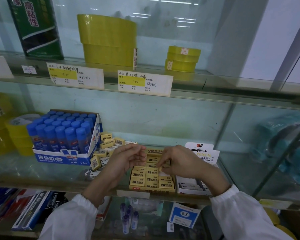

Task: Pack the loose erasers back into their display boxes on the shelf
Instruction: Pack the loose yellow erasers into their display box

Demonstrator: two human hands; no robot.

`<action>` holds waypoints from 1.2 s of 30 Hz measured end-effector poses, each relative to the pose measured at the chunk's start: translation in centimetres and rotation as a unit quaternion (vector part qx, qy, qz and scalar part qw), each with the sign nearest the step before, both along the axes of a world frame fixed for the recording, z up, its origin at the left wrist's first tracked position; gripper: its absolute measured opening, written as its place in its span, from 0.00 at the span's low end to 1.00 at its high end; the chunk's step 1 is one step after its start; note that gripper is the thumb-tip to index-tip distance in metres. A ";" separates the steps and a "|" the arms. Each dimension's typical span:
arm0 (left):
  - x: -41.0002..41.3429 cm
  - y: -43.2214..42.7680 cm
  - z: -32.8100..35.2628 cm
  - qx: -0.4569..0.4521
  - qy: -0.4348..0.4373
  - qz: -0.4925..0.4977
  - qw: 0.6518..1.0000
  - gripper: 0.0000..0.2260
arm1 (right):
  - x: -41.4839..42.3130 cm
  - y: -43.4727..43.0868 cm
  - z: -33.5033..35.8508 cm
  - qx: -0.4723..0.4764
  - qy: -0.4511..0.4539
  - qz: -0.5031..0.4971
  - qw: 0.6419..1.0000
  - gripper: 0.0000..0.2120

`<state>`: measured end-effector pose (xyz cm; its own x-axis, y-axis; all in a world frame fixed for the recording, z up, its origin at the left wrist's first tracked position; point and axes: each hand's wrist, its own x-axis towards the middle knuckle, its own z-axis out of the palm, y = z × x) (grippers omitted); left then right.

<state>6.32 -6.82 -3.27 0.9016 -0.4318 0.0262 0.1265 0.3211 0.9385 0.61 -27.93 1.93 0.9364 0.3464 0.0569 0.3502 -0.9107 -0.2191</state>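
Note:
A yellow 2B eraser display box (171, 189) sits on the middle glass shelf, holding rows of yellow erasers (151, 179). My right hand (177, 160) hovers over it and pinches one yellow eraser (163, 168) above a gap in the rows. My left hand (126, 158) is beside it over the box's left side, fingers curled; whether it holds an eraser is hidden. A heap of loose yellow erasers (105, 149) lies to the left of the box. A white pencil-eraser display box (194, 187) stands to the right.
A blue box of glue sticks (64, 137) stands left of the loose heap. Yellow tape rolls (19, 135) sit at far left and on the upper shelf (109, 42). Price labels (144, 82) hang on the upper shelf edge. Pens and boxes fill the lower shelf.

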 end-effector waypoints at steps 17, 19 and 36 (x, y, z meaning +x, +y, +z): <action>-0.1 0.2 0.3 -0.002 -0.019 0.001 1.000 0.09 | 1.1 0.4 -0.6 0.066 0.036 -0.048 0.996 0.14; 0.0 1.0 1.0 0.036 -0.069 0.027 0.997 0.08 | 1.2 0.9 -0.7 0.088 0.004 -0.040 0.995 0.15; -0.7 9.5 3.2 0.643 -0.368 0.033 0.671 0.16 | 7.5 10.5 0.6 0.030 0.019 0.071 0.997 0.18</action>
<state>5.61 2.65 -0.09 0.8673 -0.4834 0.1185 -0.4973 -0.8319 0.2463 8.09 -17.38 2.56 0.8798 0.4729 0.0470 0.4654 -0.8375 -0.2864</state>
